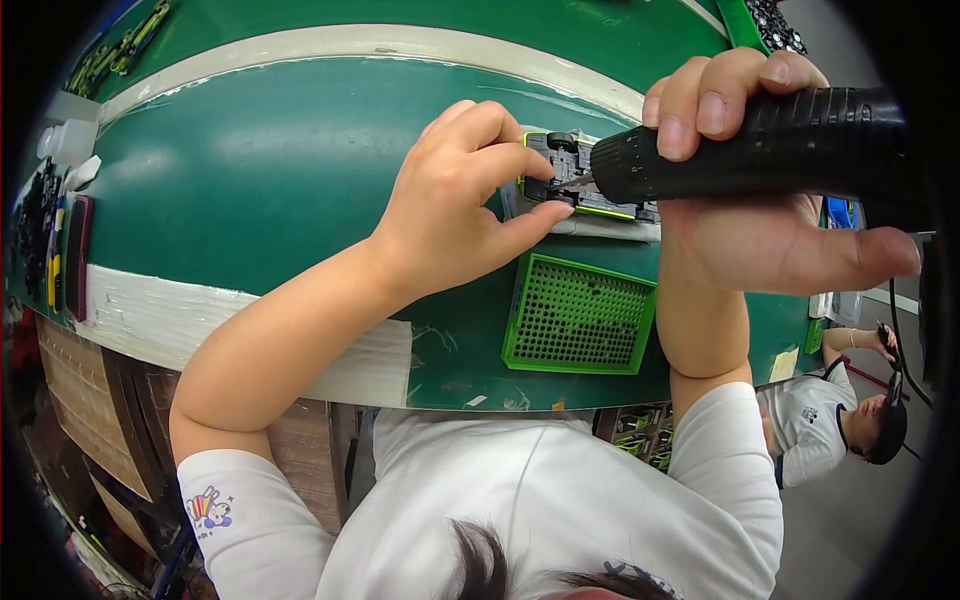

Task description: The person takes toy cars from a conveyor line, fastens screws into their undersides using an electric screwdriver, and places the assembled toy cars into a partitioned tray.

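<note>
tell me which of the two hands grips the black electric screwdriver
The right hand, wrapped around the electric screwdriver; the left hand is instead at one end of the upturned toy car.

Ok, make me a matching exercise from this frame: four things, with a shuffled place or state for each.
1. left hand
2. right hand
3. toy car
4. green perforated tray

A. gripping the black electric screwdriver
B. on the workbench, nearer its front edge
C. thumb and index finger at the toy car
D. underside up, wheels showing

Pairs: 1-C, 2-A, 3-D, 4-B
</note>
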{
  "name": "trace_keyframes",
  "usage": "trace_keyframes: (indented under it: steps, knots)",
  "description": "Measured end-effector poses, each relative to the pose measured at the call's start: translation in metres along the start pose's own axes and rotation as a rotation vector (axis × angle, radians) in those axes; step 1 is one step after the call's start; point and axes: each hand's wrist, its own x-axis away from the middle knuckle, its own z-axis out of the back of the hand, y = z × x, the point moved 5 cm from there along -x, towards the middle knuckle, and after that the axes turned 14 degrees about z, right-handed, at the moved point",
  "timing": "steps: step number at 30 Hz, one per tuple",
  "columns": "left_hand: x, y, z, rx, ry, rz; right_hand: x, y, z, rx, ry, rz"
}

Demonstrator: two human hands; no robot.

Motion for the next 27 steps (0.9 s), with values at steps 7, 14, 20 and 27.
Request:
trace_keyframes:
  steps: [7, 14, 20, 27]
  knots:
    - [0.001, 0.000, -0.001, 0.038, 0.026, -0.018, -0.001, 0.003, -0.003, -0.021, 0.000, -0.001]
    - [0.001, 0.000, -0.006, 0.107, 0.040, 0.017, 0.001, 0.001, -0.003, 0.003, 0.001, 0.011]
    - [0.002, 0.000, -0.002, 0.106, 0.045, 0.022, -0.001, 0.000, -0.004, 0.027, 0.048, -0.035]
    - [0.002, -0.004, -0.002, 0.092, 0.042, 0.060, 0.000, 0.008, -0.006, -0.052, -0.009, 0.003]
